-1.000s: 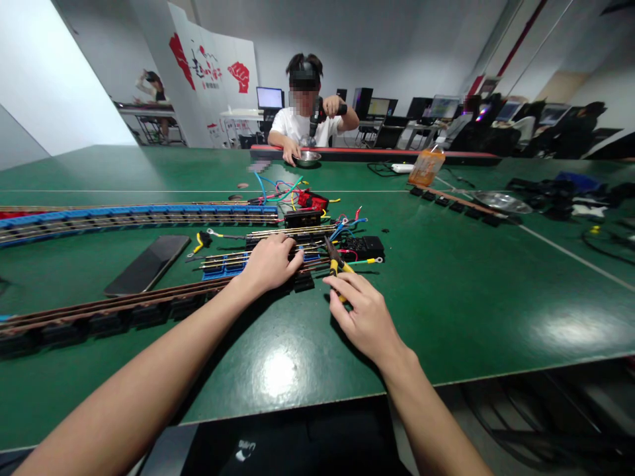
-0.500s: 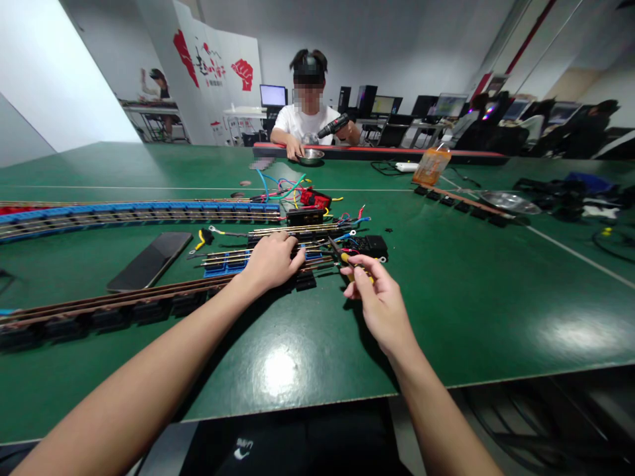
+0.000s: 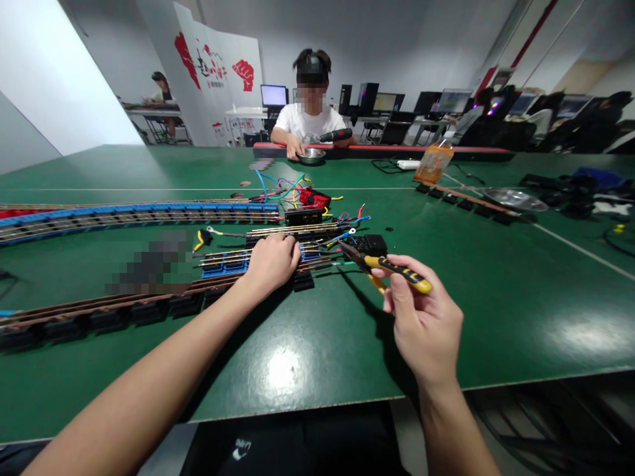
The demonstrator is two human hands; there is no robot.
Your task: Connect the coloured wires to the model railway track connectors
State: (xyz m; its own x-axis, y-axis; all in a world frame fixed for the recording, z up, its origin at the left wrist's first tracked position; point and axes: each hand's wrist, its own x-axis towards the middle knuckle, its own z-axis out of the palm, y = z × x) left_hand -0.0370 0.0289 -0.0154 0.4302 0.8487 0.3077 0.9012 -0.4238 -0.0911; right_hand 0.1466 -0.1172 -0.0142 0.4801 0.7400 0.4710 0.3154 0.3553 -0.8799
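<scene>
The right hand (image 3: 426, 324) has just come up off the counter (image 3: 471, 277): a second ago it lay flat beside the pliers (image 3: 391, 268), and now its fingers are clenched round the yellow-and-black handles. The tool is lifted clear of the green surface at centre right of the frame, its dark nose pointing left towards the small black block (image 3: 370, 243). So the pliers are in hand and no longer lying among the parts. The left hand (image 3: 272, 261) has not shifted. It rests on the short track piece (image 3: 223, 261) at the middle of the frame, fingers curled over the rails. Whether they grip it or only press it down I cannot tell. Loose coloured wires (image 3: 282, 188) with ring terminals lie tangled just behind the track piece and the black block, crowding the space around the plier nose. A long blue track (image 3: 133, 217) runs off to the left edge, and a brown track (image 3: 99, 311) crosses the lower left. At the top centre a person (image 3: 310, 122) sits at the far side of the counter with a power screwdriver (image 3: 336, 135) over a steel bowl (image 3: 312, 155). An orange bottle (image 3: 434, 162) stands in the upper right.
</scene>
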